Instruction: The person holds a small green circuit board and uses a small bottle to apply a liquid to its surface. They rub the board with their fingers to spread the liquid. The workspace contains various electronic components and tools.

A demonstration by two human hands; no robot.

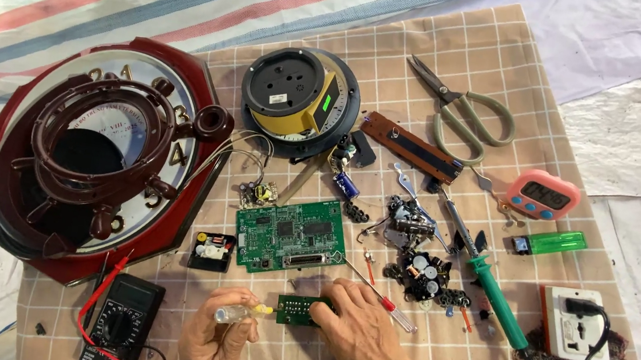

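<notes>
My left hand (215,341) grips a small clear-handled tool with a yellow tip (243,312), its tip touching the left edge of a small green circuit board (294,309). My right hand (352,324) presses down on that small board's right side on the checked cloth (464,52). Just above lies a larger green circuit board (292,235) with chips and a connector. A red-handled screwdriver (387,304) lies beside my right hand.
A dark red clock with a ship's-wheel frame (98,155) lies at left, a black multimeter with red leads (120,324) below it. Also here: a round black-and-yellow device (297,101), scissors (465,112), a green soldering iron (494,296), loose capacitors (423,268), a pink timer (545,196), a green lighter (553,243), a white socket (576,323).
</notes>
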